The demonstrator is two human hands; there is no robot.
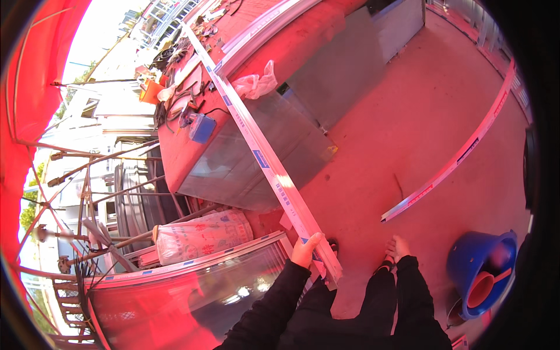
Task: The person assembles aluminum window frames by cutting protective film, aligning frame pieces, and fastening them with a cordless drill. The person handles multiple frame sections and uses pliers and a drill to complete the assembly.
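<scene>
My left hand point(307, 250) grips a long metal window profile point(262, 159) near its lower end. White film with blue printed patches covers much of the profile. From my hand it slants away up and left, its far part over the cluttered worktable point(175, 175). My right hand point(397, 248) hangs beside my right leg with nothing in it, fingers somewhat apart. A second film-covered profile point(459, 158) lies on the floor point(372, 127) beyond my right hand, apart from it.
A blue bucket point(459, 258) with a red dipper point(480, 289) in it stands at right. At left are a glazed window panel point(183, 302), a printed sack point(205, 236) and scaffold poles point(118, 153). A blue box point(202, 128) and plastic bag point(258, 83) are on the table.
</scene>
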